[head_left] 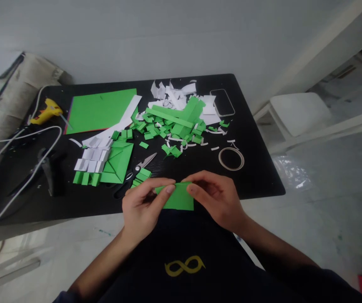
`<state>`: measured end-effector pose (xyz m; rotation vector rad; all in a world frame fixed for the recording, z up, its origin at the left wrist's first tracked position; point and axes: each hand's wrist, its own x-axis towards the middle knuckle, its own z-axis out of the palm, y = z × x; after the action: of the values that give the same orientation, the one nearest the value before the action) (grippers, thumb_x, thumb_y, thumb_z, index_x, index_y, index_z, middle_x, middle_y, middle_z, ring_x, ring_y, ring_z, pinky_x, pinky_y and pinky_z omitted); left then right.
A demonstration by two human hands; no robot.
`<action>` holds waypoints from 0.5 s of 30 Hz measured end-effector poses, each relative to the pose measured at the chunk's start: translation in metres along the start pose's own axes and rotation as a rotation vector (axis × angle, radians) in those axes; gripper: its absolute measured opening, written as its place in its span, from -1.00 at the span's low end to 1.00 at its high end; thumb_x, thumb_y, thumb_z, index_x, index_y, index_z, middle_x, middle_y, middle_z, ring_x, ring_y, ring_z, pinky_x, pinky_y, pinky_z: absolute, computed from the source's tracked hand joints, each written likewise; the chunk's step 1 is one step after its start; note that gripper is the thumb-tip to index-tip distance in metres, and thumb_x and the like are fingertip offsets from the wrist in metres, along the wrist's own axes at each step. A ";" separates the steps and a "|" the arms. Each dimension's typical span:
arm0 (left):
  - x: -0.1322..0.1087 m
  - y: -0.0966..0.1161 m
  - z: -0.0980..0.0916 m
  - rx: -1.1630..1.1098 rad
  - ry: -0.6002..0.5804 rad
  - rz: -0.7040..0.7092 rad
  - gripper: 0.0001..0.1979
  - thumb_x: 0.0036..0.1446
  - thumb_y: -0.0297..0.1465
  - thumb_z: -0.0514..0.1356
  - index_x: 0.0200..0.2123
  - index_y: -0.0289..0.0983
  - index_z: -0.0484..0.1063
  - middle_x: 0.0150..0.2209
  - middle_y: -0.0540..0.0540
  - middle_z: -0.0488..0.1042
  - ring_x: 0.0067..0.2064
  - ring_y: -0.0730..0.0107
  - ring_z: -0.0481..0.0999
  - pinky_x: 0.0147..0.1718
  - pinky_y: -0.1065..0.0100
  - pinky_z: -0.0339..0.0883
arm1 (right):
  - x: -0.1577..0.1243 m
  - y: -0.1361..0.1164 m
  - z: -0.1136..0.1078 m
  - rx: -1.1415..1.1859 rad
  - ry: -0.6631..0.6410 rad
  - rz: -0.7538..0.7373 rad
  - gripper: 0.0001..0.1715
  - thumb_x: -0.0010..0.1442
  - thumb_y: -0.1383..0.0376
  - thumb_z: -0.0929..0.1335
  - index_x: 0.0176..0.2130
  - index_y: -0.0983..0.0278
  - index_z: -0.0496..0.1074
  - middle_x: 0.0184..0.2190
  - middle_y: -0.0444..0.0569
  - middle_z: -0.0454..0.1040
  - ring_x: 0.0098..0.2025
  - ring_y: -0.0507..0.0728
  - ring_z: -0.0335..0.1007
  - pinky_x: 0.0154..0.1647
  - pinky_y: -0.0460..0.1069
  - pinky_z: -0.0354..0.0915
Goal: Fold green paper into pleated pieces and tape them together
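A small sheet of green paper [179, 199] is held at the table's front edge, its top edge pinched between both hands. My left hand [146, 204] grips the upper left part with thumb and forefinger. On the upper right, my right hand [217, 198] pinches the same edge, where a narrow fold seems to run. Just beyond my left hand lie scissors [136, 169] with open blades and some folded green paper pieces [141, 176]. Further left, folded white paper pieces [93, 155] and green ones rest beside a creased green square [117, 162].
Paper scraps [174, 118] in green and white are heaped mid-table. A tape roll [231, 158] and a phone-shaped outline [223, 102] are at right. Green sheets [99, 109], a yellow glue gun [48, 111], a white cable [35, 168] and a black tool [46, 170] occupy the left.
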<state>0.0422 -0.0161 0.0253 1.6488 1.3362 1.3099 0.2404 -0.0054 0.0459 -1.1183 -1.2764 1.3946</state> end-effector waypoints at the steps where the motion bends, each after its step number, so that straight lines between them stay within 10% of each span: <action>1: 0.000 0.000 0.000 -0.003 -0.003 0.000 -0.87 0.27 -0.46 0.40 -0.16 -0.11 0.70 -0.43 0.11 0.64 -0.62 0.63 0.17 -0.66 0.47 0.05 | 0.001 0.000 0.001 -0.009 0.009 -0.003 -0.93 0.29 0.24 0.54 -0.23 0.19 0.69 -0.32 -0.09 0.70 -0.29 0.09 0.63 -0.28 -0.06 0.47; 15: 0.008 -0.006 -0.004 -0.124 -0.043 -0.208 -0.94 0.25 -0.37 0.41 -0.22 -0.14 0.73 -0.38 0.00 0.70 -0.42 0.46 0.60 -0.41 0.47 0.48 | 0.010 0.005 -0.005 0.004 0.044 0.087 -0.80 0.20 0.14 0.59 -0.36 0.20 0.68 -0.43 -0.10 0.64 -0.37 0.08 0.54 -0.35 -0.04 0.41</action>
<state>0.0359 -0.0072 0.0236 1.4065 1.3344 1.2025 0.2435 0.0046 0.0408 -1.2077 -1.2054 1.4279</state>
